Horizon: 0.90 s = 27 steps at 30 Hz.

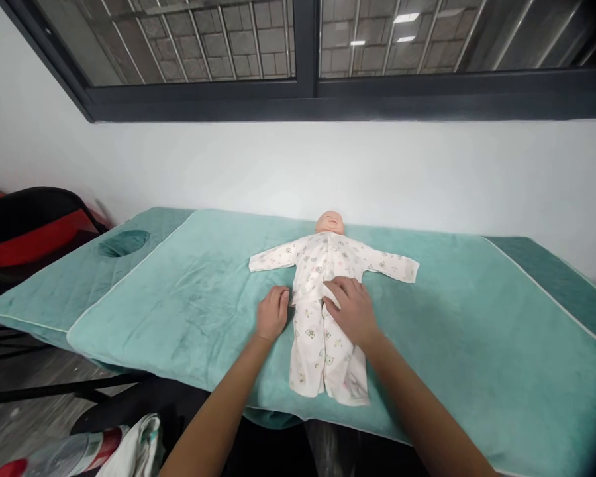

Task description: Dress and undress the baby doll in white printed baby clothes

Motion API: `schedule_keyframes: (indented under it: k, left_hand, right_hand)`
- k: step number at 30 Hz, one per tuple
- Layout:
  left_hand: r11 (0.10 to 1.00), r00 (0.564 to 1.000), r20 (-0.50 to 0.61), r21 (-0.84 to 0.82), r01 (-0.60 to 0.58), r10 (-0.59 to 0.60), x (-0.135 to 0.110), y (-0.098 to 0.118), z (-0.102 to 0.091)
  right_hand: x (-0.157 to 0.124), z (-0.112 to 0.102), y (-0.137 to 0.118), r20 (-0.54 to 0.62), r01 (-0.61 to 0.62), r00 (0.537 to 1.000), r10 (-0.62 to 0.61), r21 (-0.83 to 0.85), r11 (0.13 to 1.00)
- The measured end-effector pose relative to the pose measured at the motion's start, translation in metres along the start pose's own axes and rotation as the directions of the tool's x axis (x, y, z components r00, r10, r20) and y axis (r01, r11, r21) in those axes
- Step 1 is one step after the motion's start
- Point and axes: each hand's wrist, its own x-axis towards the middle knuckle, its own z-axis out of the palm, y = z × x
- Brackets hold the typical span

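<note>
A baby doll (330,222) lies on its back, its head toward the wall. It wears a white printed baby shirt (322,255) with both sleeves spread out sideways, and matching baby pants (310,338) whose legs point toward me. My left hand (273,313) is closed, fingers curled, right beside the shirt's lower left edge; whether cloth is pinched in it is hidden. Across the lower front of the shirt and the pants' waist lies my right hand (350,308), palm down with fingers apart.
A green padded massage bed (179,298) with a face hole (124,243) at its left end stands against the white wall (218,165). A red and black chair (34,228) is at left. Lower left are a plastic bottle (74,454) and a white cloth (136,450).
</note>
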Motion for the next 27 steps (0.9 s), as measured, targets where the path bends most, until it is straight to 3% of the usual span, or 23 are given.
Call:
schedule_keyframes:
  k: [7,16,21,24,27]
  left_hand:
    - [0.995,0.997,0.064,0.096,0.043,-0.049,0.004,0.005,-0.001]
    - [0.986,0.996,0.071,0.159,0.048,-0.060,0.005,0.007,0.001]
    - [0.982,0.995,0.075,0.184,0.045,-0.059,0.006,0.006,0.001]
    - [0.983,0.996,0.074,0.180,0.041,-0.055,0.006,0.005,0.002]
    - [0.984,0.996,0.075,0.172,0.038,-0.052,0.006,0.005,0.001]
  right_hand:
    - [0.017,0.009,-0.016,0.010,-0.017,1.000,0.017,-0.002,1.000]
    - [-0.006,-0.007,-0.004,0.004,-0.005,1.000,0.003,0.300,0.954]
    - [-0.062,-0.019,-0.033,-0.091,-0.041,0.992,0.086,0.417,0.908]
    - [-0.114,-0.019,-0.055,-0.021,-0.117,0.990,0.138,0.420,0.900]
    - [-0.153,-0.014,-0.071,-0.015,-0.256,0.959,0.284,0.388,0.885]
